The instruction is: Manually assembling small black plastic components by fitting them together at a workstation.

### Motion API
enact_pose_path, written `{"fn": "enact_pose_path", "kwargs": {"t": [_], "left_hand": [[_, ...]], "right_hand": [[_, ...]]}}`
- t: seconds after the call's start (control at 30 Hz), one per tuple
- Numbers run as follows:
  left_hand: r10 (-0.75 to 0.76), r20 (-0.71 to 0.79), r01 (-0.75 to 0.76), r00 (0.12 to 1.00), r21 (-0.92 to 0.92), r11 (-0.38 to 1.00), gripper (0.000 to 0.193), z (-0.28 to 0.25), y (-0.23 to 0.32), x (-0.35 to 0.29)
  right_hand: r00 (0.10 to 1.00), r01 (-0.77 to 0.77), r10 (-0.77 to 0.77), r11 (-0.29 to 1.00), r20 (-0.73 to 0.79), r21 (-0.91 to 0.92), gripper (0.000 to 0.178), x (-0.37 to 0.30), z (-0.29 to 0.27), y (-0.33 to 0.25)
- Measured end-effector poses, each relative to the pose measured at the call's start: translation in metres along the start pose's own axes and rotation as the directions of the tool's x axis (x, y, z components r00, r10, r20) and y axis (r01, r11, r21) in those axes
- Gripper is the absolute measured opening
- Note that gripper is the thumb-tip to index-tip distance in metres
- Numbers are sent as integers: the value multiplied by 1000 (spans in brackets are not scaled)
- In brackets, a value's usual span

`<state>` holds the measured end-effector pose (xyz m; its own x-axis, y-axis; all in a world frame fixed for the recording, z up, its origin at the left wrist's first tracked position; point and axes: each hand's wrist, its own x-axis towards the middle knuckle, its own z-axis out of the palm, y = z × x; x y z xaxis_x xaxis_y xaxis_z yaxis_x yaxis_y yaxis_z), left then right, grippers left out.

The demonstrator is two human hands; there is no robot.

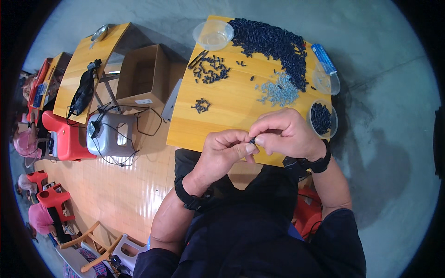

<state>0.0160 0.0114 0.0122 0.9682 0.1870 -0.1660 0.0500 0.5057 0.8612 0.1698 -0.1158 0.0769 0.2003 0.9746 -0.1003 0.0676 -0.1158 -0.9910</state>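
Over the front edge of the wooden table, my left hand and my right hand meet fingertip to fingertip. Both pinch one small black cylindrical piece; the fingers cover most of it. Beyond them lies a heap of small light blue-grey pieces. A large spread of black cylindrical pieces fills the far right of the tabletop. Smaller groups of black pieces lie at the left, with black tweezers beside them. A little cluster of black pieces sits nearer to me.
Clear plastic bowls stand around the table: one at the far left, one holding black pieces at right. A blue box rests over another bowl. Left are a cardboard box, a grey stool with cables, and seated people.
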Motion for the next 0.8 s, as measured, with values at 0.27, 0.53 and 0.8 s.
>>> {"fn": "enact_pose_path", "kwargs": {"t": [0.27,0.53,0.8], "left_hand": [[70,-49,-69,996,31,997,12,2,3,-6],[101,-83,-97,991,50,994,10,2,-1,-11],[201,-2,-200,980,103,974,10,6,2,-14]], "right_hand": [[992,12,4,991,-123,130,15,-3,11,12],[963,-229,268,882,-39,411,45,-13,24,20],[947,-316,290,747,140,585,59,-18,37,32]]}}
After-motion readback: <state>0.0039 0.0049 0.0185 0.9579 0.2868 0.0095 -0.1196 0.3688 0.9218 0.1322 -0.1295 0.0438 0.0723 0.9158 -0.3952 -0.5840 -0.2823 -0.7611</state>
